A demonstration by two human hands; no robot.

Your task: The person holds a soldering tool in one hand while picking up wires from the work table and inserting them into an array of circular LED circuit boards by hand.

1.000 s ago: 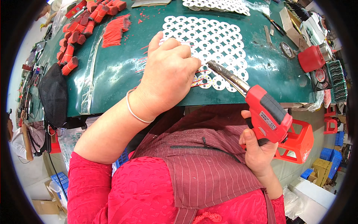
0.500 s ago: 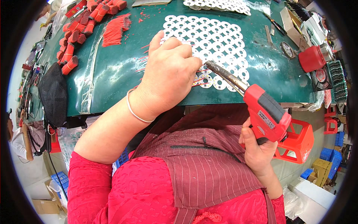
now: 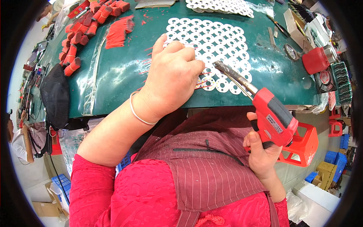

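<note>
My right hand (image 3: 263, 153) grips a red and black soldering gun (image 3: 275, 117) by its handle, with a finger at the trigger. Its dark metal tip points up and left over a panel of round white circuit boards (image 3: 220, 49) with holes in their middles. My left hand (image 3: 175, 73) rests over the panel's left part, fingers curled and closed. What they pinch is hidden beneath the hand. Thin red wires (image 3: 206, 83) lie across the nearest boards, and more red wire ends stick out left of the hand. The gun's tip is apart from my left fingers.
Bundles of red wire (image 3: 70, 55) and a loose pile of red wires (image 3: 116, 33) lie at the far left. A second panel of boards (image 3: 223, 5) is at the back. To the right stand a red bottle (image 3: 315, 60) and a tray (image 3: 298, 26). A black mesh cap (image 3: 55, 96) hangs at the left edge.
The soldering gun has shifted slightly right and down, its tip moving away from my left fingers. A right finger now shows at the trigger. My left hand has barely moved.
</note>
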